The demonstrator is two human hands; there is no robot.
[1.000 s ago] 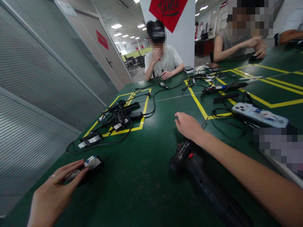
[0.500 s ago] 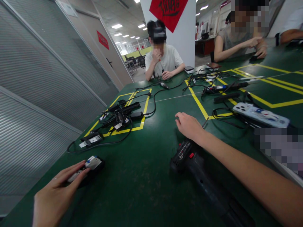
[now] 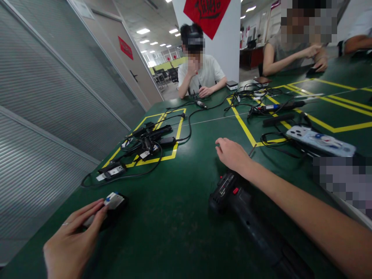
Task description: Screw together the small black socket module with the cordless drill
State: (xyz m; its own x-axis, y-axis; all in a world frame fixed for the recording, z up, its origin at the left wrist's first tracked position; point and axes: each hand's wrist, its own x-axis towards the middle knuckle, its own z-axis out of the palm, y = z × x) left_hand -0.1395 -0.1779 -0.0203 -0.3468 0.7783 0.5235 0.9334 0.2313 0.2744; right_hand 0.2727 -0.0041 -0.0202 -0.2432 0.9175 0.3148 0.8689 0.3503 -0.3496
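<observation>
My left hand (image 3: 77,232) is closed, thumb and fingers pinching a small black box with a white top (image 3: 114,201) and a blue spot. The box is low at the tabletop, partly hidden by my fingers. My right hand (image 3: 231,154) rests on the table with loosely bent fingers and nothing visible in it; their undersides are hidden. Under that wrist lies a black cordless screwdriver (image 3: 225,190) with a red button, its handle toward me. A thin metal bit (image 3: 252,150) shows just beyond the wrist.
Black cables and devices (image 3: 148,143) lie in a yellow-taped area on the left. At right are a phone in a light blue case (image 3: 319,140), a soldering-iron-like tool (image 3: 276,107) and more cables. People sit across the green table (image 3: 174,193).
My left hand and the small box have shifted very slightly, the fingers settling closer on it. My right hand and the screwdriver look unchanged.
</observation>
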